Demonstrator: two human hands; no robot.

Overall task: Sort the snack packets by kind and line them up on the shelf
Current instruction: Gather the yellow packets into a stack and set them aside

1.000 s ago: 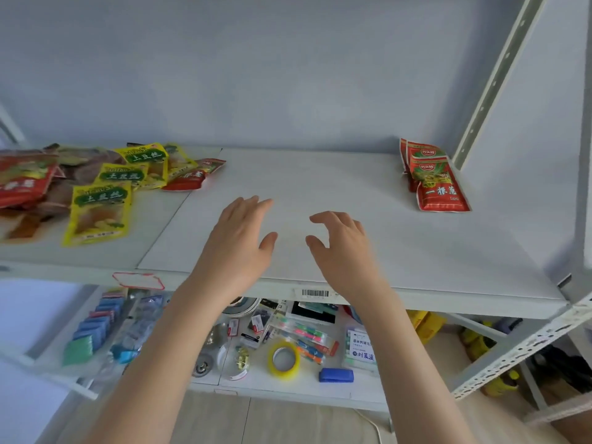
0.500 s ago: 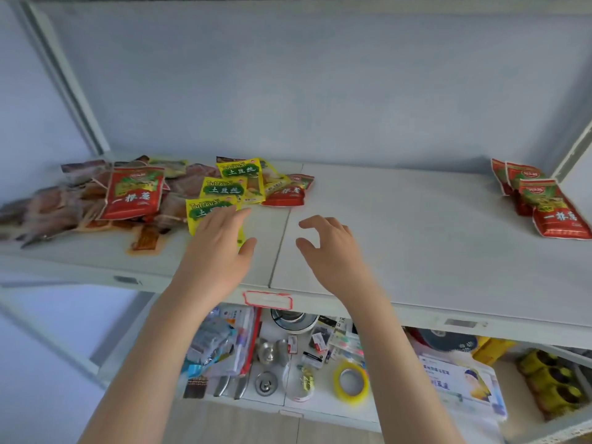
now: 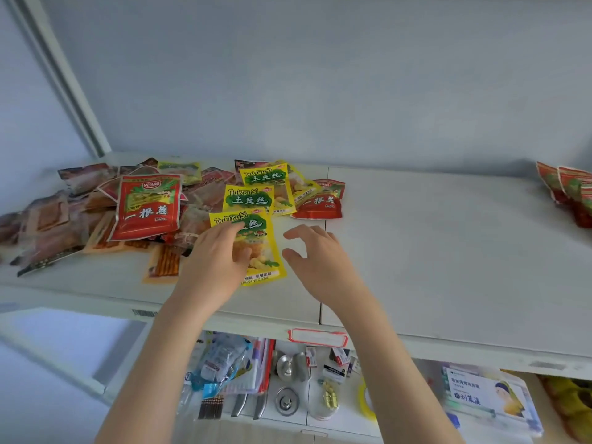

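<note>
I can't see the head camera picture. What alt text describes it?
A person's left hand rests on a yellow plastic snack packet at the edge of a jumbled pile of red, yellow and brown packets on a white shelf. The right hand hovers empty beside it; a few red packets lie apart at far right.

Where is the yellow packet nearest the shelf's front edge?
The yellow packet lies left of centre on the shelf in the head view, at the mixed pile's near right edge, under the left hand's fingers; the right hand is right of it.
</note>
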